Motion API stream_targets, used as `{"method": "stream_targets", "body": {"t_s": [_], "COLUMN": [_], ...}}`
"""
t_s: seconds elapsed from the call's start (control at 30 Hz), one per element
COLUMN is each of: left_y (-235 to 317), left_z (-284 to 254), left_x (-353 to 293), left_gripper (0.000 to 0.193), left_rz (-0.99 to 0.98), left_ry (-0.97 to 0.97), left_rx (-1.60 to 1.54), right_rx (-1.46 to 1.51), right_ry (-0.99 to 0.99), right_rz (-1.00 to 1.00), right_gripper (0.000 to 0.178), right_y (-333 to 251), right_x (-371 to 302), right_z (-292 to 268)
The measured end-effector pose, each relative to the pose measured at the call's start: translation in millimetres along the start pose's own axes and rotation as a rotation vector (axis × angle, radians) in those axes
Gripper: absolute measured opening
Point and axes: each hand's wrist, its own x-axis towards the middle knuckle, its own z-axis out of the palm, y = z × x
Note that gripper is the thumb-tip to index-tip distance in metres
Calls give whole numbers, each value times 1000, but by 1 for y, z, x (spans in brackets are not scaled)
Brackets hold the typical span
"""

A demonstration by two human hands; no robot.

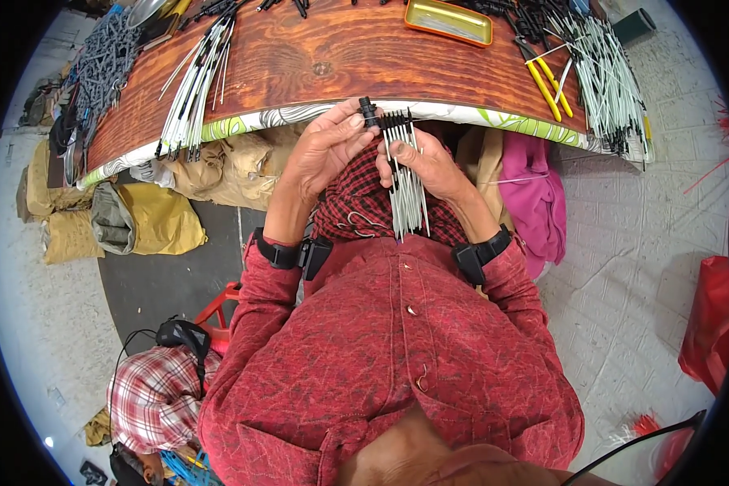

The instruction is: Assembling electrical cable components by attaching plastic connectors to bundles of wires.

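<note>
Just in front of the table's near edge, my left hand (322, 151) pinches a small black ribbed plastic fitting (368, 111) between thumb and fingers. Beside it, my right hand (435, 167) is closed round a bundle of thin white rods (410, 204). Their black tips (395, 120) point up toward the table and almost meet the fitting; whether they touch it, I cannot tell. The rods' lower ends hang over my lap, on the red-and-black checked cloth (344, 198).
Across the brown wooden table (300, 65) lie more rods (202, 73), a rod pile (611, 81), yellow-handled pliers (551, 87), a yellow tray (448, 22) and a heap of grey pieces (105, 65). A person in a plaid shirt (158, 397) is at lower left, near a red stool (217, 316).
</note>
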Motion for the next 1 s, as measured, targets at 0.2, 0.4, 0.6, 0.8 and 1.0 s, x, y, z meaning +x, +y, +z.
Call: {"method": "stream_targets", "body": {"t_s": [0.2,0.4,0.6,0.8,1.0], "left_y": [-1,0,-1,-4,-4], "left_z": [-4,0,3,0,-3], "left_x": [1,-1,-2,0,-2], "left_gripper": [41,41,39,40,39], "left_rz": [-8,19,44,38,25], "left_ry": [-38,-35,46,36,9], "left_rx": [38,86,197,184,126], "right_rx": [-9,-28,-23,-24,-10], "right_ry": [-10,-3,17,-19,-1], "right_rz": [7,31,13,-2,0], "right_gripper": [46,48,49,39,38], "right_y": [-1,-3,-3,1,-2], "right_x": [0,0,0,0,-1], "right_z": [0,-1,-1,-4,-1]}}
